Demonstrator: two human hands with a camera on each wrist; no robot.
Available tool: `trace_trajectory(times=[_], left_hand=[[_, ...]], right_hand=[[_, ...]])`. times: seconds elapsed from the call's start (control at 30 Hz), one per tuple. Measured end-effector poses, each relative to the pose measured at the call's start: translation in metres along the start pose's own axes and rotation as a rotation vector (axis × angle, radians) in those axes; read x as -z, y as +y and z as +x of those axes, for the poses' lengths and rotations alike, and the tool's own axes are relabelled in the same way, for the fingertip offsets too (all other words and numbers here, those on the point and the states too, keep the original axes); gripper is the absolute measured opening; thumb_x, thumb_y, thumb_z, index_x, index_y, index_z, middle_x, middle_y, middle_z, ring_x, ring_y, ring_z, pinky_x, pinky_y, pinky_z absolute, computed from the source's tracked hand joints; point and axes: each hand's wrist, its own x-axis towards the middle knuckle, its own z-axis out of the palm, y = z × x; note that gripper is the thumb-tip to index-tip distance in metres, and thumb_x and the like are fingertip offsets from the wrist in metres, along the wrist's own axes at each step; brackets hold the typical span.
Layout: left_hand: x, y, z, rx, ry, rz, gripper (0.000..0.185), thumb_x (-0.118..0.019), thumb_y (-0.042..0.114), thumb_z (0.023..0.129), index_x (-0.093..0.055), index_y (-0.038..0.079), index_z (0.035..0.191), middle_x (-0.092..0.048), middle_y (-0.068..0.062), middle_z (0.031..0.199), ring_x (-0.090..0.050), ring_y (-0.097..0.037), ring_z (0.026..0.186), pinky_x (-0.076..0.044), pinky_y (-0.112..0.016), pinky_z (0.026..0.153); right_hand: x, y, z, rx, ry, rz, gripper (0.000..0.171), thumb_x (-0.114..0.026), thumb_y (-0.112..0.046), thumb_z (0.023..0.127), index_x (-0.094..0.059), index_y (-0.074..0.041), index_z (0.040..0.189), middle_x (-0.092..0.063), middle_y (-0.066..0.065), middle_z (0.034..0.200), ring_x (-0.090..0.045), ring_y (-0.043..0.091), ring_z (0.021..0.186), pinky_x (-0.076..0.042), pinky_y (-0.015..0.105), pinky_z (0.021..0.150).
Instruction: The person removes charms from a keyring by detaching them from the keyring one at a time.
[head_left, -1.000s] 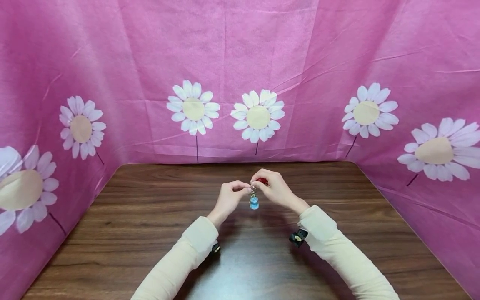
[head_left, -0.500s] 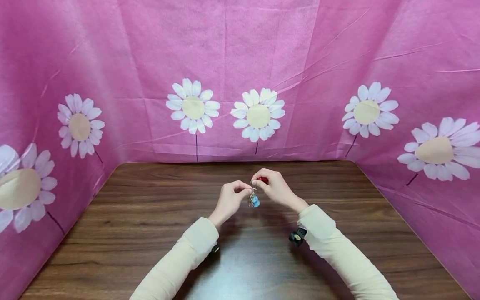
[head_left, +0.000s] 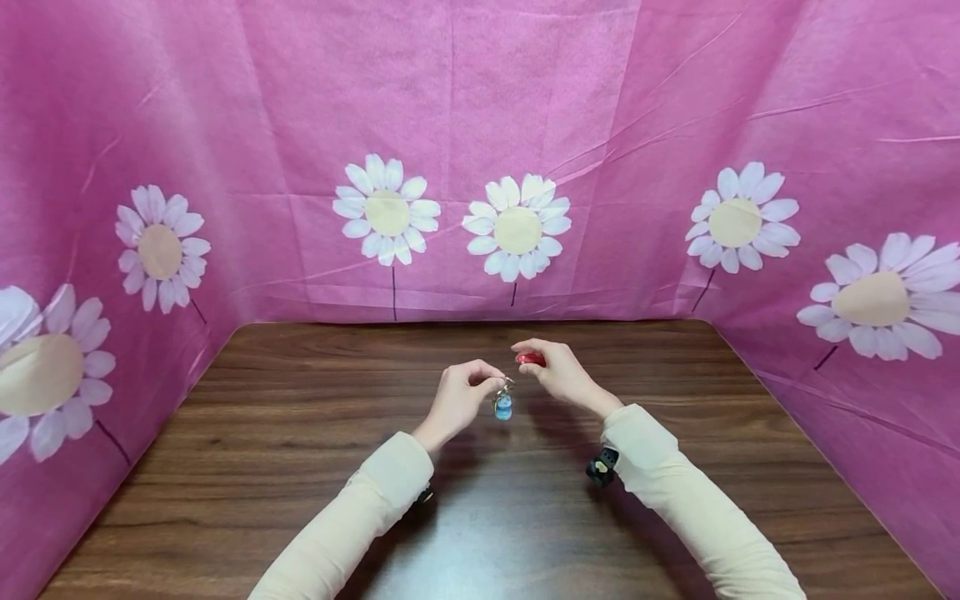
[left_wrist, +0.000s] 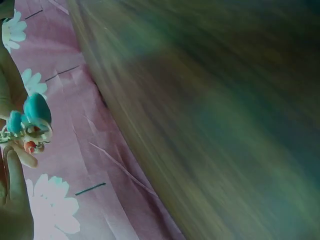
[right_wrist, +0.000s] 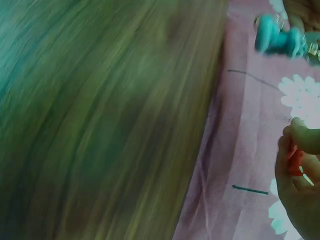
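Head view: a blue charm [head_left: 503, 407] hangs upright in the air, its long axis running down from the fingertips of the left hand [head_left: 459, 398]. Those fingers are together, pinching the metal fittings at its top. The left hand is the nearer one; the charm lies directly below its fingertips. Up and to the right, the right hand [head_left: 557, 371] has its thumb and fingers closed on a red piece [head_left: 531, 359]. A short gap parts the red piece from the charm and its fittings; they do not touch.

Both wrist views are turned sideways, so the charm points across them. The left wrist view shows what the head view is too far off to tell: the charm has one larger and one smaller rounded part, with a metal ring [left_wrist: 50, 132] beside them and a tiny red-orange spot close by, whose owner I cannot tell. The right wrist view shows the red piece partly hidden between thumb and fingers, well apart from the charm.

Below is a brown wooden tabletop [head_left: 285, 433]. Pale sleeves [head_left: 701, 512] cover the arms. Behind and at both sides hangs a pink cloth [head_left: 300, 100] printed with white daisies [head_left: 517, 230].
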Motion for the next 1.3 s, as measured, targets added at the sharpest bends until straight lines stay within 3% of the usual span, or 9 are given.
trace_trajectory(times=[0.17,0.4,0.67,0.9,1.3], left_hand=[[0.012,-0.003,0.000,0.011,0.005,0.052,0.004,-0.067,0.012,0.081,-0.070,0.009,0.081,-0.071,-0.002,0.079,-0.058,-0.003,0.069,-0.045,-0.020,0.063],[0.026,-0.011,0.000,0.039,-0.001,0.101,0.004,-0.068,0.012,0.080,-0.071,0.011,0.082,-0.071,-0.001,0.079,-0.058,-0.003,0.067,-0.046,-0.020,0.064],[0.039,-0.017,-0.004,0.080,0.008,0.085,0.004,-0.068,0.012,0.079,-0.070,0.009,0.082,-0.071,-0.001,0.078,-0.060,-0.007,0.069,-0.046,-0.022,0.064],[0.034,-0.020,-0.014,0.082,-0.052,0.143,0.004,-0.068,0.011,0.079,-0.071,0.011,0.082,-0.071,0.002,0.079,-0.059,-0.004,0.071,-0.045,-0.020,0.066],[0.023,-0.021,-0.009,0.042,-0.059,0.085,0.005,-0.068,0.009,0.079,-0.071,0.011,0.082,-0.071,-0.002,0.080,-0.063,-0.009,0.074,-0.047,-0.021,0.069]], right_hand=[[-0.001,0.012,0.009,-0.053,0.007,0.063,0.023,-0.071,-0.005,0.077,-0.065,-0.003,0.099,-0.070,0.007,0.087,-0.065,0.017,0.078,-0.052,0.027,0.070],[-0.004,0.033,0.027,-0.247,0.003,0.208,0.022,-0.074,-0.003,0.072,-0.068,-0.002,0.093,-0.071,0.012,0.084,-0.063,0.010,0.072,-0.049,0.019,0.063],[-0.032,0.055,0.039,-0.303,-0.034,0.172,0.023,-0.075,-0.002,0.068,-0.068,-0.001,0.090,-0.069,0.008,0.077,-0.056,0.006,0.065,-0.046,0.020,0.061],[-0.051,0.069,0.025,-0.367,-0.077,0.134,0.022,-0.077,-0.004,0.067,-0.070,-0.003,0.088,-0.069,0.006,0.078,-0.057,0.007,0.069,-0.046,0.021,0.064],[-0.037,0.081,0.012,-0.395,-0.042,0.198,0.028,-0.076,0.000,0.068,-0.068,0.002,0.095,-0.069,0.014,0.086,-0.059,0.009,0.073,-0.047,0.021,0.067]])
